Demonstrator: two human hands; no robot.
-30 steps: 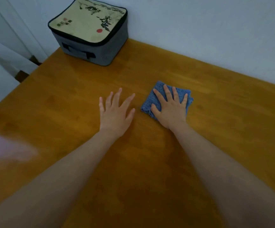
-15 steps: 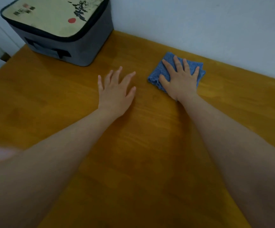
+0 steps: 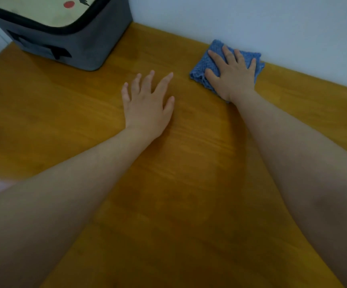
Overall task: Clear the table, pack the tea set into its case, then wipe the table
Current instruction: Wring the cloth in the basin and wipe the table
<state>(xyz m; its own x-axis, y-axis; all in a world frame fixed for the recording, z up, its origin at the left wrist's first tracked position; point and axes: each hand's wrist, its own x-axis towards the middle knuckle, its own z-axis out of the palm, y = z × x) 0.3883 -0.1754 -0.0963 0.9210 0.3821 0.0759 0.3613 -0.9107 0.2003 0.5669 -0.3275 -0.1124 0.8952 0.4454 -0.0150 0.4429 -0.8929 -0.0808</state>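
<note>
case [image 3: 89, 44] top cropped, cloth [image 3: 198, 69] partly covered

Plain pale wall [image 3: 251, 17] behind orange-brown wooden table [image 3: 43, 121]; dim light.

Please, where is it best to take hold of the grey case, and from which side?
Probably by the black strap handle on the side wall of the grey case that faces the person, coming from the near side. Its lid lies flat and closed, offering nothing to grip.

No legible text anywhere – the case [image 3: 97, 42] lid bears only ink marks
</note>
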